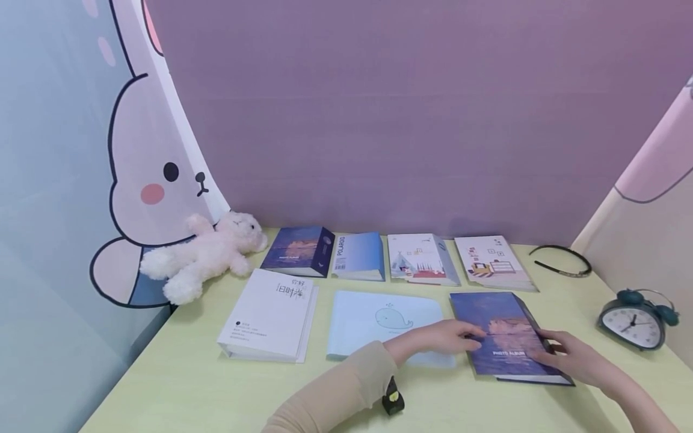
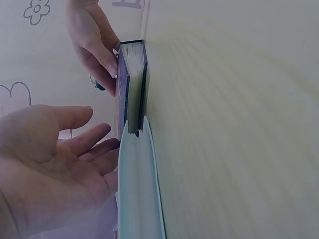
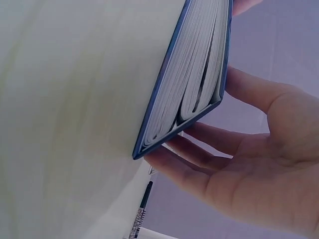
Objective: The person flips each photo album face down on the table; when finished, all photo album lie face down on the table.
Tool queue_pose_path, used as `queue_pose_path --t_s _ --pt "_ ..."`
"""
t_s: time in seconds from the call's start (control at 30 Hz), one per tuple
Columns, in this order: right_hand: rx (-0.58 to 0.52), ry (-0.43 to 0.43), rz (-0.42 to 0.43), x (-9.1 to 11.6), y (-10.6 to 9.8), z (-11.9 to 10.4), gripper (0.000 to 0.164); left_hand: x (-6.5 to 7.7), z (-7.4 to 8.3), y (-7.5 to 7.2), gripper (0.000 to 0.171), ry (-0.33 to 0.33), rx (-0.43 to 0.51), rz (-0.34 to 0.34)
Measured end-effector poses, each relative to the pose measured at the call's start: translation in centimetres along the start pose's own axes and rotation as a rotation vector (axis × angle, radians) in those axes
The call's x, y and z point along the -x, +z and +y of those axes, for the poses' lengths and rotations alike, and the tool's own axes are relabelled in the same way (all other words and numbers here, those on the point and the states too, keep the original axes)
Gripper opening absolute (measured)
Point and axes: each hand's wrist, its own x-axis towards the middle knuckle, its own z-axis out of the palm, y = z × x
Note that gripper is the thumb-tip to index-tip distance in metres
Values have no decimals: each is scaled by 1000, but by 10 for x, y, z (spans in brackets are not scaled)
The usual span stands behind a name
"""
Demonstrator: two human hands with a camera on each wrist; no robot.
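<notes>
A purple-blue photo album (image 1: 498,322) with a sunset-like picture lies on the table, front right. My right hand (image 1: 579,358) grips its right edge, thumb on the cover and fingers along the spine. In the right wrist view, the album's pages (image 3: 192,74) show between its covers, beside the right hand (image 3: 279,154). My left hand (image 1: 446,337) reaches over a pale blue whale album (image 1: 357,316), its loosely extended fingers on the photo album's left side. In the left wrist view, the left palm (image 2: 55,159) is turned toward the camera, beside the whale album (image 2: 139,194).
A white album (image 1: 273,313) lies at left. Behind stand a second purple album (image 1: 295,246), a blue Polaroid album (image 1: 360,255) and two white illustrated albums (image 1: 417,255). A plush toy (image 1: 206,252), headband (image 1: 568,255) and alarm clock (image 1: 633,322) flank them.
</notes>
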Motion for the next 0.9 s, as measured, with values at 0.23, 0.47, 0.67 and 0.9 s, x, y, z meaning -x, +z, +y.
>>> queue_pose_path --t_s 0.23,0.47,0.67,0.9 --pt "0 22 -6 -1 -2 -2 74 -1 2 0 39 -3 -19 6" --pt "-4 -14 22 -3 0 0 71 -3 3 0 43 -14 -36 18" --pt "-21 -19 10 -7 -1 2 73 -5 2 2 45 -27 -24 25" --pt "-8 -8 9 -7 0 3 74 -5 2 1 46 -25 -13 14"
